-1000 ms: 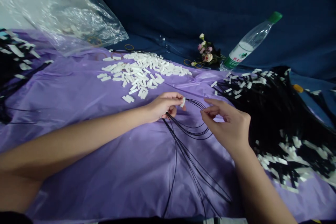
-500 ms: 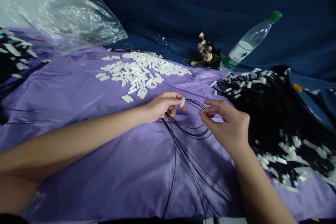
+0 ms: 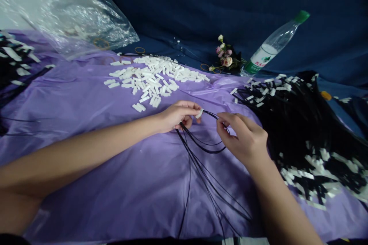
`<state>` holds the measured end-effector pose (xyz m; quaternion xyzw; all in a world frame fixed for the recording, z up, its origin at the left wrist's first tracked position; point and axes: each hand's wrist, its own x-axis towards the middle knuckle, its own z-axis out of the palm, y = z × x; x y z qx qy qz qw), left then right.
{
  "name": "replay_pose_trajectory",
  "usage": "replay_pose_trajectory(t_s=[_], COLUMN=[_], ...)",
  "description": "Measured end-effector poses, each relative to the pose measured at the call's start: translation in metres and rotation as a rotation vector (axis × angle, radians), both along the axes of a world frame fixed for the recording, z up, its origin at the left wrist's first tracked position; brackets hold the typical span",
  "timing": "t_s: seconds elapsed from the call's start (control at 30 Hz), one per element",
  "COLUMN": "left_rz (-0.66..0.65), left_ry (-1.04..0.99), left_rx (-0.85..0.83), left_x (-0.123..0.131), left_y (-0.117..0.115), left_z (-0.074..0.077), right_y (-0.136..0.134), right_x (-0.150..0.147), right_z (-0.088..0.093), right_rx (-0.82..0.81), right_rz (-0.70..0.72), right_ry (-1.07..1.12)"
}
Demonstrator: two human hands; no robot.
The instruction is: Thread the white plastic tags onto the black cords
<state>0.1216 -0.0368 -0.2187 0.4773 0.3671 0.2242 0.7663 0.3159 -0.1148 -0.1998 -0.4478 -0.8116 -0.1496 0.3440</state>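
Observation:
Between the thumb and fingers of my left hand (image 3: pixel 183 116) is a small white piece (image 3: pixel 199 113), with thin black cords (image 3: pixel 209 113) coming out of it. The cords bend round in a loop to the right. My right hand (image 3: pixel 243 134) pinches the bundled cords a short way right of the white piece. More loose black cords (image 3: pixel 198 164) hang from under my left hand and trail over the purple cloth (image 3: pixel 138 183) toward me. Beyond my left hand lies a pile of similar white pieces (image 3: pixel 155 78).
Black cord bundles with white tips (image 3: pixel 304 122) lie at the right, and another bundle (image 3: pixel 14 69) at the far left. A green-capped plastic bottle (image 3: pixel 268 51) leans at the back beside artificial flowers (image 3: pixel 225 57). Clear plastic bag (image 3: pixel 71 15) lies at the back left.
My right hand has shifted slightly left and closed on the cords, which now run drawn together beside the white piece. My left hand has hardly moved.

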Motion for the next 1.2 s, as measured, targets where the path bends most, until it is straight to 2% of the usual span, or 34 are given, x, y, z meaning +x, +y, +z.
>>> replay_pose_trajectory(t_s=[0.23, 0.57, 0.77, 0.83, 0.93, 1.0, 1.2], left_rz=[-0.096, -0.106, -0.103, -0.089, -0.046, -0.034, -0.032], left_ry=[-0.008, 0.019, 0.001, -0.001, 0.002, 0.008, 0.044], left_rx=[0.023, 0.051, 0.036, 0.017, -0.002, 0.014, 0.052], left_x=[0.0, 0.0, 0.0, 0.001, 0.001, 0.001, 0.001], left_y=[-0.001, -0.002, -0.002, -0.003, -0.002, -0.001, -0.001], left_z=[0.001, 0.001, 0.0, 0.0, 0.0, 0.001, 0.004], right_y=[0.005, 0.009, 0.009, 0.003, -0.008, -0.014, -0.014], right_x=[-0.009, -0.017, -0.017, -0.019, -0.024, -0.029, -0.031], right_z=[-0.01, -0.019, -0.011, -0.003, 0.005, 0.006, 0.001], right_rx=[-0.086, -0.117, -0.107, -0.088, -0.086, -0.112, -0.193], right_rz=[0.032, 0.034, 0.047, 0.133, 0.375, 0.482, 0.537], right_ry=[-0.006, -0.006, -0.008, -0.038, -0.135, -0.185, -0.199])
